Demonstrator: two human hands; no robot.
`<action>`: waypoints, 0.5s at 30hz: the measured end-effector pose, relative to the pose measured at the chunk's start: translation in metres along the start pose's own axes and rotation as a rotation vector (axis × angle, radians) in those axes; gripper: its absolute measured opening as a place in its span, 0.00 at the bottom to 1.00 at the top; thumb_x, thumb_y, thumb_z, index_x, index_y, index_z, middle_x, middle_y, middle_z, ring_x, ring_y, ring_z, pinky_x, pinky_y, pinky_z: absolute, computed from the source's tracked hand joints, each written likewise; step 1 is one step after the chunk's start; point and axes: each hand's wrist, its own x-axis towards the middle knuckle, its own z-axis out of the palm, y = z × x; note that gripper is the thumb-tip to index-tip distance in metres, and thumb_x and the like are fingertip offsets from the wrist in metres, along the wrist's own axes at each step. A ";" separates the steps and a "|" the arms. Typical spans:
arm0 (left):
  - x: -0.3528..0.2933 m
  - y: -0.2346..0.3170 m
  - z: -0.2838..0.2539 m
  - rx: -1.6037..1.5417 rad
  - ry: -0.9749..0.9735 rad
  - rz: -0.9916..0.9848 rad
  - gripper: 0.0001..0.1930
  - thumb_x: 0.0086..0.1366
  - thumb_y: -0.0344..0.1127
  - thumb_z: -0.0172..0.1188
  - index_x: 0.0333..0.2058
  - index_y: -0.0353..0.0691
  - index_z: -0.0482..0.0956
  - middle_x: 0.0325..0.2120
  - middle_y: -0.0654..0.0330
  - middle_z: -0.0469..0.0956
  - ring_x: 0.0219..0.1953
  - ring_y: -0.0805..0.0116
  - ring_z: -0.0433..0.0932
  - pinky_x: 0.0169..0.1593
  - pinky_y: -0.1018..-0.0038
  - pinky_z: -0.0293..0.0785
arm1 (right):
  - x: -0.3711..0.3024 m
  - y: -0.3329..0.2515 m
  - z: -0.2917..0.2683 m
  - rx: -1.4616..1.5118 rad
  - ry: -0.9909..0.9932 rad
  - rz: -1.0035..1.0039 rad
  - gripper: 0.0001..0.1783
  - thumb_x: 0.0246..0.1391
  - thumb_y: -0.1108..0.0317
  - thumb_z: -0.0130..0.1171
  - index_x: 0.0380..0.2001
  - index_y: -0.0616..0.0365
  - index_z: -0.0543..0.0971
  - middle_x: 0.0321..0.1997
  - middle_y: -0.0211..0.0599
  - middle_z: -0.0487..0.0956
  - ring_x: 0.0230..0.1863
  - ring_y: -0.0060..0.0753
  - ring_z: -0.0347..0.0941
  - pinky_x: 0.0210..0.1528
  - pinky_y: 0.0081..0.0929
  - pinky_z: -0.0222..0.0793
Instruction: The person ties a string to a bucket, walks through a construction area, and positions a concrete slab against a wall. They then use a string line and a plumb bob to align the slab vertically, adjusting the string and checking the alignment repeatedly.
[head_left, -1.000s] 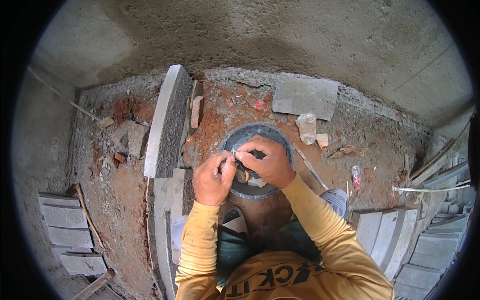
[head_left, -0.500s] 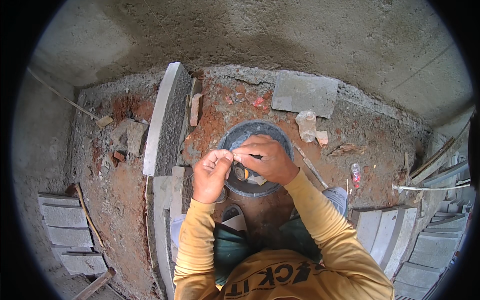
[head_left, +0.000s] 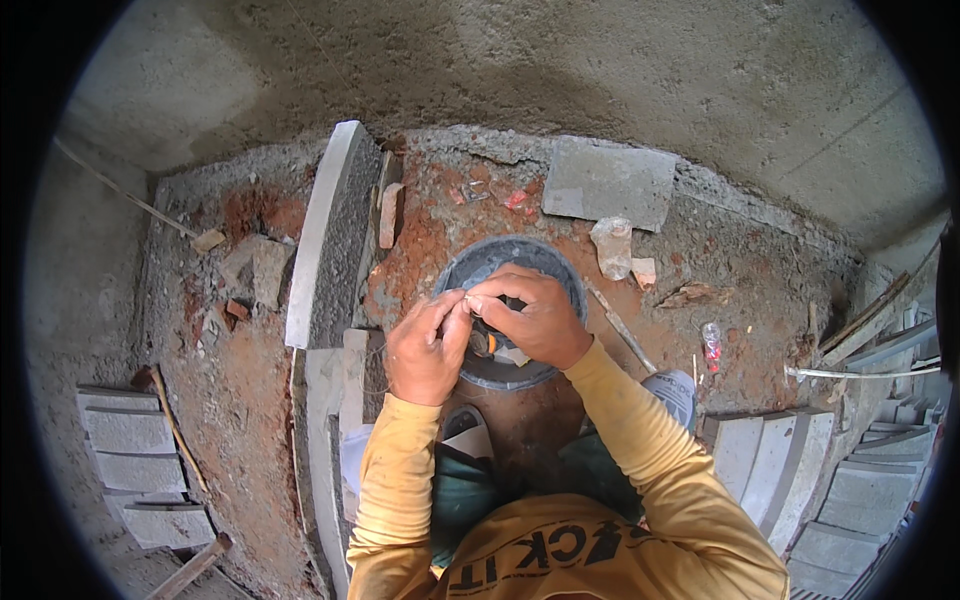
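Observation:
My left hand (head_left: 424, 352) and my right hand (head_left: 542, 320) meet over a round dark tub (head_left: 464, 268), fingertips nearly touching. Thumb and forefinger are pinched together on each hand. Whatever lies between the fingertips is tiny and pale, too small to name. Below the hands, inside the tub, an orange-and-dark round item (head_left: 487, 345) and a pale flat piece (head_left: 515, 356) show in part; the hands cover much of what else it holds.
A long concrete slab (head_left: 328, 225) stands on edge left of the tub, beside a brick (head_left: 391, 215). Beyond lies a flat grey slab (head_left: 610, 185) by the wall. A stick (head_left: 622, 328), a plastic bottle (head_left: 711, 347) and stacked concrete pieces (head_left: 765, 460) are on the right.
My left hand has turned slightly and shifted a little right, its fingers now closer together. The right hand has moved slightly up and left, still pinched.

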 end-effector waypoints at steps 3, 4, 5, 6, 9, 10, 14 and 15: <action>0.001 0.002 0.000 0.139 0.034 0.134 0.08 0.54 0.28 0.64 0.35 0.37 0.79 0.28 0.53 0.79 0.28 0.54 0.79 0.29 0.67 0.75 | -0.001 -0.002 0.002 -0.005 0.006 0.018 0.06 0.50 0.71 0.60 0.31 0.61 0.81 0.30 0.40 0.80 0.33 0.37 0.76 0.38 0.30 0.70; 0.001 0.003 0.000 0.155 0.031 0.143 0.08 0.54 0.27 0.64 0.34 0.38 0.79 0.29 0.53 0.79 0.28 0.54 0.79 0.29 0.67 0.75 | -0.001 -0.003 0.001 0.005 -0.007 0.046 0.06 0.50 0.72 0.60 0.31 0.62 0.81 0.31 0.38 0.80 0.34 0.32 0.76 0.38 0.27 0.70; 0.001 0.004 -0.001 0.171 0.028 0.154 0.08 0.54 0.27 0.64 0.34 0.38 0.79 0.29 0.53 0.79 0.27 0.54 0.79 0.28 0.66 0.75 | -0.001 -0.004 0.001 0.008 -0.012 0.056 0.06 0.51 0.73 0.60 0.32 0.63 0.81 0.31 0.37 0.81 0.34 0.28 0.76 0.39 0.25 0.70; 0.002 0.005 -0.002 0.187 0.025 0.165 0.08 0.53 0.27 0.64 0.33 0.38 0.78 0.30 0.53 0.79 0.27 0.54 0.79 0.28 0.66 0.75 | 0.000 -0.005 0.000 0.069 -0.037 0.128 0.06 0.51 0.73 0.59 0.32 0.63 0.81 0.31 0.37 0.81 0.34 0.26 0.76 0.39 0.24 0.70; 0.002 0.009 -0.004 0.261 0.058 0.266 0.08 0.51 0.27 0.65 0.32 0.40 0.78 0.33 0.55 0.79 0.25 0.56 0.79 0.27 0.67 0.75 | 0.001 -0.005 -0.006 0.196 -0.121 0.292 0.07 0.52 0.72 0.59 0.31 0.65 0.80 0.31 0.35 0.81 0.34 0.22 0.75 0.39 0.23 0.70; 0.002 0.010 -0.004 0.276 0.060 0.290 0.09 0.50 0.27 0.65 0.32 0.39 0.78 0.34 0.55 0.79 0.25 0.57 0.79 0.27 0.67 0.75 | 0.001 -0.004 -0.010 0.216 -0.171 0.347 0.07 0.52 0.71 0.58 0.31 0.65 0.80 0.31 0.34 0.81 0.34 0.20 0.74 0.39 0.22 0.70; 0.001 0.016 -0.005 0.324 0.022 0.388 0.09 0.48 0.27 0.66 0.30 0.39 0.78 0.36 0.58 0.80 0.24 0.62 0.79 0.25 0.70 0.74 | 0.002 0.000 -0.020 0.367 -0.308 0.419 0.08 0.54 0.69 0.59 0.30 0.64 0.81 0.30 0.32 0.81 0.33 0.18 0.73 0.38 0.21 0.69; 0.001 0.018 -0.006 0.335 0.003 0.414 0.09 0.48 0.27 0.66 0.30 0.38 0.78 0.36 0.58 0.80 0.23 0.63 0.79 0.24 0.71 0.74 | 0.002 0.002 -0.023 0.353 -0.338 0.416 0.08 0.54 0.69 0.59 0.30 0.64 0.81 0.30 0.32 0.81 0.33 0.18 0.73 0.38 0.21 0.69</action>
